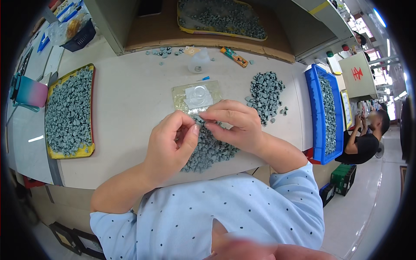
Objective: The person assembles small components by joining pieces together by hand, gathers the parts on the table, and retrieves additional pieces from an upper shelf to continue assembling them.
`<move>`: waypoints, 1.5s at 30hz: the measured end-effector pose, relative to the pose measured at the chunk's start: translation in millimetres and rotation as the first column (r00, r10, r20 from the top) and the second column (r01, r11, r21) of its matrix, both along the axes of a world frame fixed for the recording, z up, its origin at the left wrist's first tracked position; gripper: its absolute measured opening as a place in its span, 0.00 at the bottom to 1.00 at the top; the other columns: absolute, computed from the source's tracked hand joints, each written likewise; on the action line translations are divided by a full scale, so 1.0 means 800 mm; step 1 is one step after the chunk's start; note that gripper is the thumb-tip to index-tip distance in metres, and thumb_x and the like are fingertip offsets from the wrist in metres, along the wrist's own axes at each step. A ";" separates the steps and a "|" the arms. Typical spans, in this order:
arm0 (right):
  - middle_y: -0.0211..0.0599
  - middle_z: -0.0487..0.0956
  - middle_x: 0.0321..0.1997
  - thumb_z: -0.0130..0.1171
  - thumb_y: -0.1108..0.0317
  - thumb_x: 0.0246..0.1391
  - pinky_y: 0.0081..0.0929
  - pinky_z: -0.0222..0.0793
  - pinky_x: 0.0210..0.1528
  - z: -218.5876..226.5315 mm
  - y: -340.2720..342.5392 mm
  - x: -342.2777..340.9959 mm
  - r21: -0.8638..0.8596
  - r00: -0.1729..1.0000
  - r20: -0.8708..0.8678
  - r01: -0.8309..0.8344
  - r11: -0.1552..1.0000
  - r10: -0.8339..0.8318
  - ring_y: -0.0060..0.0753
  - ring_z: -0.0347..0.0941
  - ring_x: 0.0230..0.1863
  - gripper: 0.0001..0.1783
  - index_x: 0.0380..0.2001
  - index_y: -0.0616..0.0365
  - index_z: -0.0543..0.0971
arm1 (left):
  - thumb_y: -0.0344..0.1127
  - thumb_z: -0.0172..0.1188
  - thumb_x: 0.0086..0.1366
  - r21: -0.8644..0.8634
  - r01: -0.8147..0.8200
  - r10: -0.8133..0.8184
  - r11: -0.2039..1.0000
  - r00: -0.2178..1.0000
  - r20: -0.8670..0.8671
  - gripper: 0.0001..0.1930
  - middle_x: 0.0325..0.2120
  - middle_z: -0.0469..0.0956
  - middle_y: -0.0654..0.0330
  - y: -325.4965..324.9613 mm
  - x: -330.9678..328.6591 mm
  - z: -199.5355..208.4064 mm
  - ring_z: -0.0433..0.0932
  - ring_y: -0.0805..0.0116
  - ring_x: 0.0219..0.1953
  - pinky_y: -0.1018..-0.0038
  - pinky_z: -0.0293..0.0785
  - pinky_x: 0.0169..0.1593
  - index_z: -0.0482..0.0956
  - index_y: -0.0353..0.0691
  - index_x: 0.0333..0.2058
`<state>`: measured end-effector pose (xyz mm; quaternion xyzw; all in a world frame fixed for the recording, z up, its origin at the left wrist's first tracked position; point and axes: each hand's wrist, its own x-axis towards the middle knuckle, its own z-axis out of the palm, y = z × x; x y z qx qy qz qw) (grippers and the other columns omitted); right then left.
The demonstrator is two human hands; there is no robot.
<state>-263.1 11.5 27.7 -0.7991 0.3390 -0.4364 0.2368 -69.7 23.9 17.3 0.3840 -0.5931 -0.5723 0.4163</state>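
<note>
In the head view, the left hand (171, 138) is curled, thumb and forefinger tips nearly meeting; the right hand (237, 123) bends its thumb and fingers toward them. Whether either grips anything cannot be told: whatever lies between the fingertips is too small to make out. Directly below, the heap of small grey-green, dark-edged pieces (211, 154) lies on the pale tabletop (125, 112), partly hidden by both hands. Just beyond, the fingers overlap the near edge of a yellowish translucent flat pad (180, 96) bearing a clear round disc (199, 92). The piece-filled yellow-rimmed tray (187, 30) in the shelf is cut off above.
</note>
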 end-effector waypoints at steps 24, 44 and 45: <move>0.38 0.79 0.27 0.64 0.85 0.37 0.22 0.72 0.26 -0.021 -0.003 0.005 0.101 0.999 0.022 -0.026 0.995 0.024 0.31 0.76 0.27 0.12 0.29 0.64 0.81 | 0.27 0.56 0.59 0.106 0.057 -0.052 0.993 0.997 -0.054 0.06 0.20 0.67 0.66 -0.006 0.001 -0.019 0.62 0.82 0.19 0.81 0.59 0.22 0.68 0.36 0.26; 0.31 0.79 0.24 0.62 0.78 0.42 0.21 0.70 0.29 0.052 0.015 -0.095 0.125 0.976 -0.169 0.162 0.979 -0.140 0.26 0.75 0.25 0.11 0.32 0.57 0.83 | 0.28 0.58 0.54 -0.141 0.327 -0.174 0.934 0.764 0.622 0.06 0.20 0.71 0.59 0.029 -0.051 0.047 0.69 0.65 0.22 0.71 0.67 0.28 0.69 0.36 0.24; 0.31 0.79 0.24 0.62 0.78 0.42 0.21 0.70 0.29 0.058 0.022 -0.109 0.116 0.976 -0.152 0.174 0.978 -0.156 0.26 0.75 0.25 0.11 0.32 0.57 0.83 | 0.28 0.58 0.54 -0.147 0.343 -0.177 0.928 0.752 0.635 0.06 0.20 0.71 0.59 0.039 -0.062 0.054 0.69 0.65 0.22 0.71 0.67 0.28 0.69 0.36 0.24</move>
